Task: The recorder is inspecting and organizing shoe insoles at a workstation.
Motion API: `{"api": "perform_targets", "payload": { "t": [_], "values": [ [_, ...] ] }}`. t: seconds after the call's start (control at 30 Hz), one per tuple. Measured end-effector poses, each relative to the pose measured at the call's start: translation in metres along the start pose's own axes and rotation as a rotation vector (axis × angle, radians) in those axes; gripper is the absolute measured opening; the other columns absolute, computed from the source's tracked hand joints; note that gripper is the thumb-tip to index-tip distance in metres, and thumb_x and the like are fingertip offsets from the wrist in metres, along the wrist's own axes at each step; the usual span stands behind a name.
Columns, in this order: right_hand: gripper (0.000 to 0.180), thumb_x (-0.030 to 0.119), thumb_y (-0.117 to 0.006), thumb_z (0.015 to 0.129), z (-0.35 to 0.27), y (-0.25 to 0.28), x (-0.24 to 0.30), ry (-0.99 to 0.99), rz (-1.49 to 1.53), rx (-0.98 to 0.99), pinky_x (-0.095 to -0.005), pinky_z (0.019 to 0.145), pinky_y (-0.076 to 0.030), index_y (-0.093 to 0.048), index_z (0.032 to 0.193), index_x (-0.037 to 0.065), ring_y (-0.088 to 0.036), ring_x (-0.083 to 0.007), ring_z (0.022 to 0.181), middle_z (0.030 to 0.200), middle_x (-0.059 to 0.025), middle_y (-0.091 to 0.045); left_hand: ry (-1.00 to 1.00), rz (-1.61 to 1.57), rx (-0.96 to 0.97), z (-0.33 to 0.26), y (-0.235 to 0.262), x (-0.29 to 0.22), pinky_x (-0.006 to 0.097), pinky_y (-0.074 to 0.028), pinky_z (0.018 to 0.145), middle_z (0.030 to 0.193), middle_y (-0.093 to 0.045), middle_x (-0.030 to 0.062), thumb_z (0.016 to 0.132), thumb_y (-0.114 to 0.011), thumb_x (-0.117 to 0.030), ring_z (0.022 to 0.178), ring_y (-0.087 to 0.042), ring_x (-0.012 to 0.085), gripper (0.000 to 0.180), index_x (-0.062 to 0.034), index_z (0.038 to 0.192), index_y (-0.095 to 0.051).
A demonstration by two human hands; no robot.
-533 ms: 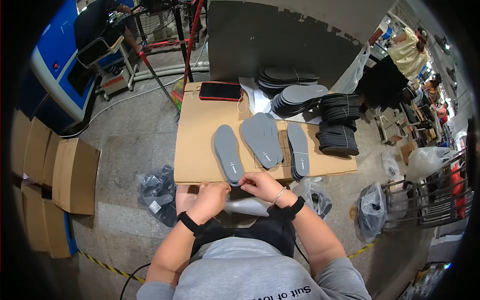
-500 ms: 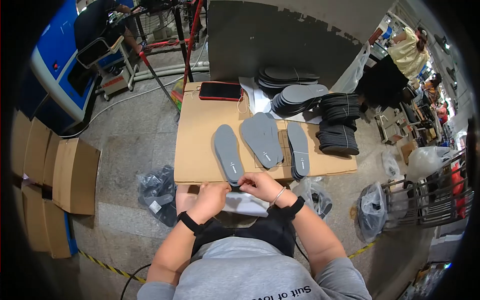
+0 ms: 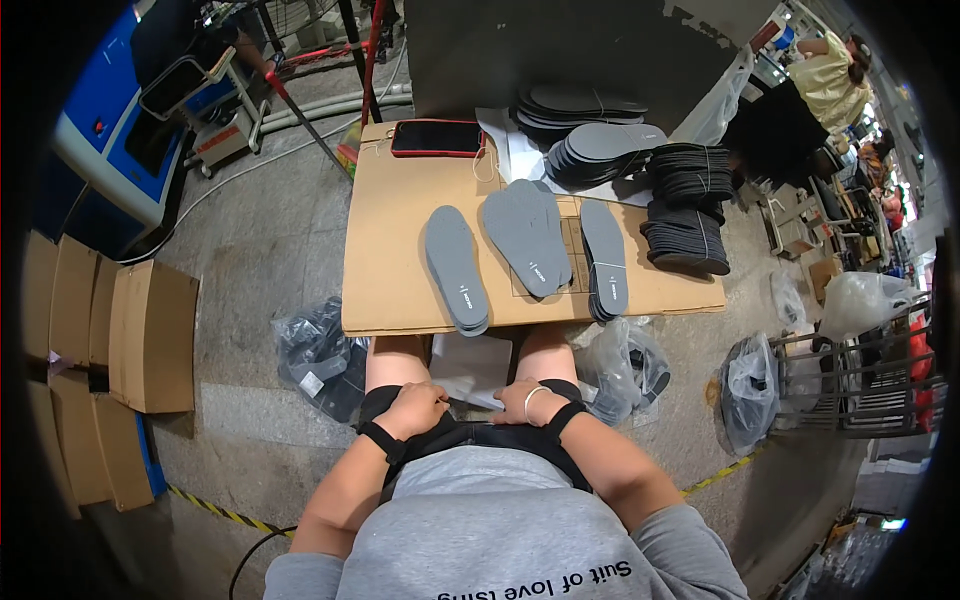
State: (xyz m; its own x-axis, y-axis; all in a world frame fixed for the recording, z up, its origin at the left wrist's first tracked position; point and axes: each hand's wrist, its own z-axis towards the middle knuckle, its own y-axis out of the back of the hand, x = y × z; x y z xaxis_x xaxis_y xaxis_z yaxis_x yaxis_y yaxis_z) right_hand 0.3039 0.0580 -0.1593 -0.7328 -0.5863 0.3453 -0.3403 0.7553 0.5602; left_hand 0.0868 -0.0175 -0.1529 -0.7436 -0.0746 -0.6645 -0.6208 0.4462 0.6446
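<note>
My left hand [image 3: 418,406] is over my left thigh with its fingers curled in. Across from it, my right hand [image 3: 522,401] lies on the right thigh, fingers drawn together; whatever either holds, if anything, is too small to make out. Both are below the near edge of the cardboard-topped table [image 3: 390,290]. Closest to them is a small pile of grey insoles [image 3: 455,265], its tips jutting over that edge. Beside it lies a fanned group of insoles [image 3: 525,240]. Farther right is an insole bundle [image 3: 604,255] with a thin band around it.
Stacked insoles [image 3: 600,143] and banded dark bundles [image 3: 687,235] fill the table's back right. A red-edged phone [image 3: 437,138] lies at the back left. Plastic bags [image 3: 322,365] flank the table on the floor. Cardboard boxes [image 3: 155,335] stand left; a person in yellow [image 3: 828,85] is far right.
Both hands have pulled back from the near end of the left insole pile to my lap and moved apart. The table appears higher in the view.
</note>
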Motion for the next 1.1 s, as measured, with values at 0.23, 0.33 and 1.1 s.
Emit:
{"api": "perform_targets", "payload": {
  "t": [0.23, 0.33, 1.1],
  "values": [
    [0.055, 0.048, -0.055, 0.081, -0.003, -0.007, -0.016, -0.04, 0.149, -0.058, -0.0389, 0.094, -0.039, -0.057, 0.119, 0.009, -0.054, -0.0331, 0.108, 0.113, -0.0161, -0.06, -0.029, -0.082, -0.043, -0.001, 0.001, 0.01, 0.038, -0.048, 0.075, 0.086, -0.064, 0.0195, 0.079, -0.06, -0.016, 0.083, -0.061, 0.036, 0.02, 0.0012, 0.088, -0.064],
    [0.054, 0.047, -0.055, 0.081, -0.008, -0.009, -0.02, -0.048, 0.12, -0.094, -0.0391, 0.092, -0.041, -0.056, 0.119, 0.009, -0.055, -0.0333, 0.107, 0.112, -0.0166, -0.061, -0.019, -0.064, -0.041, -0.001, 0.0, 0.018, 0.038, -0.049, 0.074, 0.086, -0.064, 0.0191, 0.079, -0.061, -0.016, 0.081, -0.061, 0.0347, 0.02, 0.0011, 0.088, -0.064],
    [0.043, 0.034, -0.056, 0.083, 0.047, -0.078, -0.064, -0.09, 0.399, 0.198, -0.0426, 0.093, -0.04, -0.056, 0.116, 0.006, -0.047, -0.0331, 0.115, 0.117, -0.019, -0.054, 0.189, -0.051, 0.143, 0.025, -0.023, 0.016, 0.042, -0.041, 0.086, 0.091, -0.062, 0.0148, 0.078, -0.06, -0.016, 0.094, -0.053, 0.0332, 0.016, -0.0035, 0.088, -0.063]
  ]
}}
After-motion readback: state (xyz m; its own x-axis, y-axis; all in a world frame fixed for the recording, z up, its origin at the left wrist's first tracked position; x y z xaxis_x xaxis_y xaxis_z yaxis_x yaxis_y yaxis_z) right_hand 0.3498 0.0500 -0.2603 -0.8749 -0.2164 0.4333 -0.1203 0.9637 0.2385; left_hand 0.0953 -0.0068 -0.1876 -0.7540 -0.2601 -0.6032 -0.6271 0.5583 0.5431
